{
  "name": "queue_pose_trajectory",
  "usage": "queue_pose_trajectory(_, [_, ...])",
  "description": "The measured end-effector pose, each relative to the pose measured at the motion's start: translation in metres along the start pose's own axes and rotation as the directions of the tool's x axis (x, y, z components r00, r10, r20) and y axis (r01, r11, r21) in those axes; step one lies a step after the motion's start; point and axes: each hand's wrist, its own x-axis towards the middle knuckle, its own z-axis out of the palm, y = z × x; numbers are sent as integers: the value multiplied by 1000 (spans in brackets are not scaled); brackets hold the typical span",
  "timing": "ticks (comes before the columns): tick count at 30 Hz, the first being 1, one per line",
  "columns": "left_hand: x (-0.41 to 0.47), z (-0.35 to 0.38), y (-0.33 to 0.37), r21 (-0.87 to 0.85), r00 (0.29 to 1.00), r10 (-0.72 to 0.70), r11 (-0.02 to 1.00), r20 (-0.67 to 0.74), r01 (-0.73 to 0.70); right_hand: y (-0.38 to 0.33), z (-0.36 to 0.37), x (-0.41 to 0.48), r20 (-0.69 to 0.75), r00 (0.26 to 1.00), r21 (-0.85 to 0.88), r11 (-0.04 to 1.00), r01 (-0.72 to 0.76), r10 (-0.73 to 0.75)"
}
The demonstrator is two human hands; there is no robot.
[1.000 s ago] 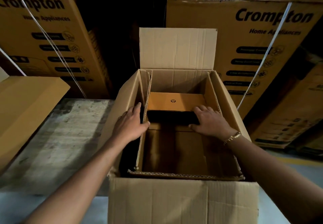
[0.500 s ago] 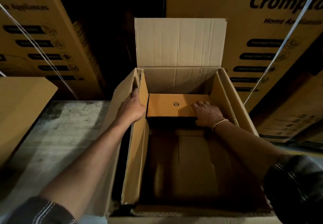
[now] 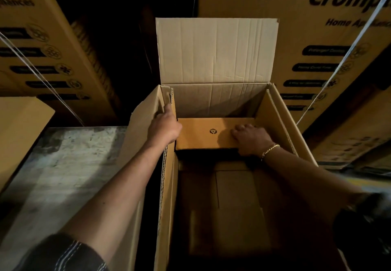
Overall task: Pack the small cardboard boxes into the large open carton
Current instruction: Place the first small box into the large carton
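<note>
Large open carton (image 3: pixel 213 99), small cardboard box (image 3: pixel 203 133) against its far wall. Right hand (image 3: pixel 250 139) pressed flat on box; left hand (image 3: pixel 166 125) gripping carton's left flap (image 3: pixel 169 186).

So the big carton (image 3: pixel 167 196) sits right in front, far flap standing up. One small box (image 3: pixel 207 133) is inside, pushed against the far wall, spanning wall to wall. Right hand (image 3: pixel 249 138) rests on that box's right end, left hand (image 3: pixel 164 125) is on the carton's left wall near the far-left corner. Table (image 3: pixel 63 175) is left of the carton, printed cartons (image 3: pixel 317 48) stacked behind.
</note>
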Motion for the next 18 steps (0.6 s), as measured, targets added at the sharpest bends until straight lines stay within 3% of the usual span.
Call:
queue_pose_trajectory(3, [6,1,-4,4,1000,10,1000,-4,-10,22,-33,5,-130,990,85,995,-51,62])
queue_pose_trajectory(8, [9,-1,-19,-66,1000,-12,998,22,13,54,-69,25,-354,904,202,963,-177,240])
queue_pose_trajectory(13, [8,-2,-27,-140,1000,-3,990,28,7,65,-71,54,-385,864,266,936,-231,323])
queue_pose_trajectory(18, [8,-2,-15,-39,999,30,999,34,-28,58,-68,63,-369,867,284,929,-238,335])
